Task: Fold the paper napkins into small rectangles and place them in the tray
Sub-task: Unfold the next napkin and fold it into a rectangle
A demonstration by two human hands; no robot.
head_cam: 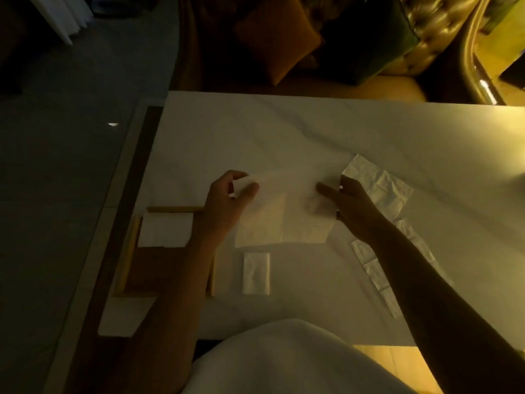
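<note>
The paper napkin being folded (287,220) lies near the middle of the white table (312,132), a thin, soft, almost square sheet with a faint crease down its centre and its far edge lifted off the surface and curling over toward the person. The left hand (227,200) pinches the raised far-left corner between thumb and fingers, closed on the paper. The right hand (349,203) meets the sheet at its far-right edge with the index finger stretched out flat along it; whether the thumb grips the paper there cannot be told in the dim light. Just in front of the sheet, nearer the person, a folded napkin (255,273) lies flat as a small upright rectangle, slightly crinkled. To the left, touching the table's near-left corner area, sits a shallow wooden tray (129,251) with pale raised rails and a darker floor; a white folded napkin stack (165,230) rests in its far end, and the left forearm crosses the tray's right side. To the right, under and beyond the right forearm, unfolded napkins (380,186) lie spread out, showing a grid of creases and a slightly glossy, quilted look. The tabletop is smooth, with faint marble-like veins. Beyond it stand an orange cushion (275,44) and tufted upholstery.
</note>
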